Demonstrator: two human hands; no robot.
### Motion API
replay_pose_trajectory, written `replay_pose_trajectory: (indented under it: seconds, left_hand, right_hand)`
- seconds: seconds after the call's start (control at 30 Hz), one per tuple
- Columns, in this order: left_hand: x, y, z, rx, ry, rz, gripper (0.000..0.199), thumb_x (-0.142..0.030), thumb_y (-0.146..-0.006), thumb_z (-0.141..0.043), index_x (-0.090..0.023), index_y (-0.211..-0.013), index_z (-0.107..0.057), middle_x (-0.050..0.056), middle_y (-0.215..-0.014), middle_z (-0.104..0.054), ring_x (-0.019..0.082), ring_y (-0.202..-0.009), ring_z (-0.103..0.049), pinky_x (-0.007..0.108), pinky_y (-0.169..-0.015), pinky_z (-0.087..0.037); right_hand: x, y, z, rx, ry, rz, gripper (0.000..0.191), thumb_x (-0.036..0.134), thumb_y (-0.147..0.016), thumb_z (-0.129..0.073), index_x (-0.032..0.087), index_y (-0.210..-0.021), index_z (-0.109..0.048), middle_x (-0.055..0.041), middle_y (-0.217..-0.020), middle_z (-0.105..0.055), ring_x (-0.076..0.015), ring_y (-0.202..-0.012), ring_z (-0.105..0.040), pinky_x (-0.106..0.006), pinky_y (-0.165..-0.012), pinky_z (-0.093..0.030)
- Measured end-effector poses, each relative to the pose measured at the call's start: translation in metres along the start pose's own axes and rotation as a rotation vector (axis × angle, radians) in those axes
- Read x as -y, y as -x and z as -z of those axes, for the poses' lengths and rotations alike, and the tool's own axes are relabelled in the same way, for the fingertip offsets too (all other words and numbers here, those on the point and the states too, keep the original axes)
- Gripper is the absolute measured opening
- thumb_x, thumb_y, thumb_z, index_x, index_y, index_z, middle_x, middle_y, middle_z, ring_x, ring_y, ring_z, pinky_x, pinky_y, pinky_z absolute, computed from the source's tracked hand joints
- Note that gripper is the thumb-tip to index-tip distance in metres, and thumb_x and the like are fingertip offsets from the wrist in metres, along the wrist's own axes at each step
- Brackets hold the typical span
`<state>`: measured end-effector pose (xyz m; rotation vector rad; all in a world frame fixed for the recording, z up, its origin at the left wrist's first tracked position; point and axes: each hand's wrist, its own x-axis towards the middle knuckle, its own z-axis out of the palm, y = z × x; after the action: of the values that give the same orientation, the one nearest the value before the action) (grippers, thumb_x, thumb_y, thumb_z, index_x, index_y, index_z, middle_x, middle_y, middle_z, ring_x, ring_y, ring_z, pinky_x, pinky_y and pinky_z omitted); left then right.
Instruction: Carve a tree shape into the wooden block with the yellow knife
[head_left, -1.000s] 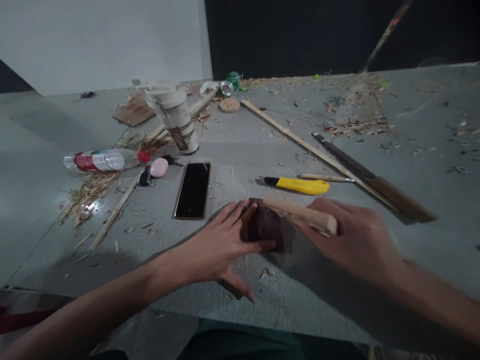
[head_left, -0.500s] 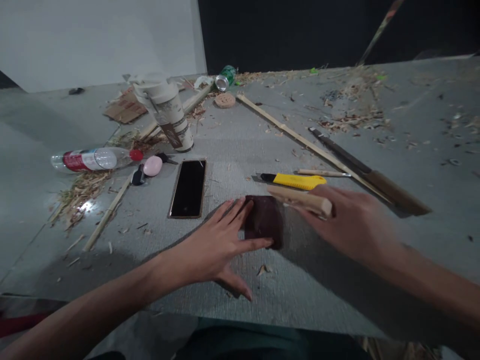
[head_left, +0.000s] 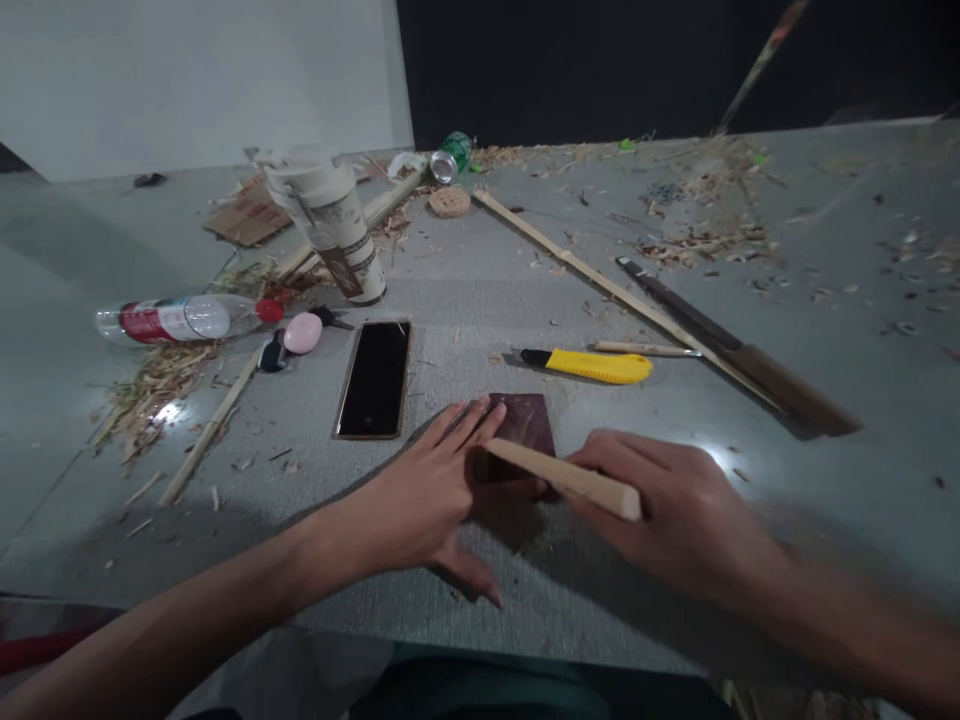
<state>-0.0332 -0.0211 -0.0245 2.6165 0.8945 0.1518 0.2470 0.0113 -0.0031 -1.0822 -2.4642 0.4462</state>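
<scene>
My left hand [head_left: 427,490] lies spread, its fingertips pressing on the left side of a dark reddish-brown square sheet that looks like sandpaper [head_left: 529,415]. Above that sheet my right hand [head_left: 675,500] grips a short, pale wooden stick [head_left: 577,480]. The stick slants down to the right, its far end close to my left fingers; whether it touches the sheet I cannot tell. Just beyond the sheet is a yellow utility knife [head_left: 596,366]. A phone [head_left: 373,380] rests to the left of the sheet, screen up.
A paper cup [head_left: 352,240], a plastic bottle [head_left: 187,319] and keys with a pink fob [head_left: 303,333] are on the left. A large knife [head_left: 720,340] and a long wooden strip [head_left: 577,262] lie at right. Behind are a green can [head_left: 451,157] and wood shavings [head_left: 705,240].
My right hand has drawn the wooden stick toward me and slightly left, from near the yellow knife to over the sheet. My left hand stays in place.
</scene>
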Motion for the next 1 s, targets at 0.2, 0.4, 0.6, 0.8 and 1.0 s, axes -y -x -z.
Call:
replay_pose_trajectory:
  seconds: [0.2, 0.4, 0.6, 0.8, 1.0]
  left_hand:
    - [0.001, 0.0, 0.0, 0.023, 0.023, 0.003, 0.112, -0.079, -0.067, -0.086, -0.037, -0.163, -0.047, 0.018, -0.18, -0.014, 0.054, -0.163, -0.009, 0.076, -0.127, -0.016]
    - [0.001, 0.0, -0.002, 0.056, 0.001, 0.034, 0.115, -0.08, -0.068, -0.085, -0.035, -0.165, -0.044, 0.021, -0.18, -0.005, 0.054, -0.163, -0.002, 0.075, -0.128, -0.014]
    - [0.001, 0.0, -0.002, 0.041, 0.013, 0.05, 0.115, -0.083, -0.067, -0.083, -0.033, -0.164, -0.046, 0.017, -0.182, -0.001, 0.055, -0.163, -0.005, 0.071, -0.129, -0.015]
    - [0.001, 0.0, -0.002, -0.013, 0.027, 0.01, 0.114, -0.079, -0.064, -0.087, -0.034, -0.162, -0.049, 0.018, -0.181, -0.008, 0.053, -0.163, -0.01, 0.074, -0.128, -0.018]
    - [0.003, 0.0, -0.003, -0.004, 0.01, 0.0, 0.111, -0.079, -0.068, -0.085, -0.036, -0.163, -0.048, 0.021, -0.18, -0.014, 0.055, -0.163, -0.008, 0.078, -0.126, -0.016]
  right_hand:
    - [-0.003, 0.0, -0.001, -0.168, 0.153, -0.079, 0.014, 0.037, -0.094, -0.065, 0.027, -0.084, -0.064, 0.0004, -0.062, -0.063, -0.0178, -0.051, -0.055, -0.032, -0.052, -0.035]
    - [0.001, 0.002, 0.002, -0.141, 0.202, -0.061, 0.014, 0.031, -0.097, -0.06, 0.026, -0.084, -0.063, -0.0028, -0.068, -0.067, -0.0201, -0.056, -0.06, -0.034, -0.055, -0.038]
    - [0.006, 0.004, 0.003, -0.019, 0.062, 0.104, 0.014, 0.017, -0.096, -0.055, 0.024, -0.089, -0.065, 0.0001, -0.072, -0.068, -0.0156, -0.057, -0.06, -0.03, -0.054, -0.038]
    - [0.001, 0.0, 0.001, -0.064, 0.122, 0.02, 0.01, 0.023, -0.096, -0.06, 0.024, -0.088, -0.065, -0.0015, -0.074, -0.068, -0.0177, -0.06, -0.06, -0.032, -0.058, -0.039]
    - [0.001, -0.004, 0.0, -0.179, 0.184, -0.048, 0.013, 0.029, -0.095, -0.062, 0.026, -0.082, -0.061, -0.0035, -0.068, -0.066, -0.0202, -0.055, -0.056, -0.034, -0.054, -0.033]
